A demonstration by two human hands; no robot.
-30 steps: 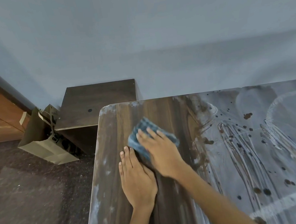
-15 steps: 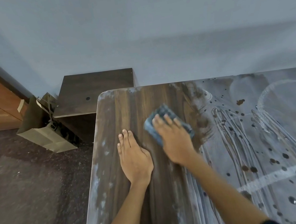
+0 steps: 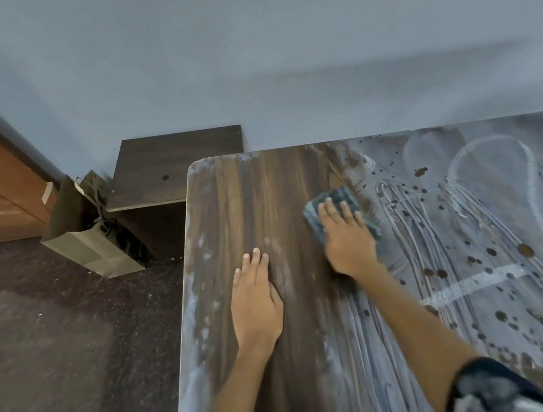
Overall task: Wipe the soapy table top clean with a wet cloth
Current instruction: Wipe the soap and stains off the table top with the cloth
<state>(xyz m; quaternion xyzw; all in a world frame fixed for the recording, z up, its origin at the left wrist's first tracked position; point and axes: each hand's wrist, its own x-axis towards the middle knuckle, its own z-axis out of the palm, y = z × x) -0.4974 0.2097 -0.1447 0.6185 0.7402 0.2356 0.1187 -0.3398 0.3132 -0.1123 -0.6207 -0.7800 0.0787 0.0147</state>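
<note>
We've got our right hand (image 3: 349,240) pressed flat, fingers straight, on the blue cloth (image 3: 336,212) mid-frame at the soap line, so the soapy film (image 3: 473,231) sits to the frame's right, while our left hand (image 3: 255,306) rests open on wiped wood.

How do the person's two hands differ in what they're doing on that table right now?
The right hand presses a blue cloth against the table top; the left hand holds nothing and lies on bare wood. The right hand sits at the edge of the soapy film; the left hand rests on the wiped, darker part. Both lie flat, palm down, fingers pointing away.
</note>
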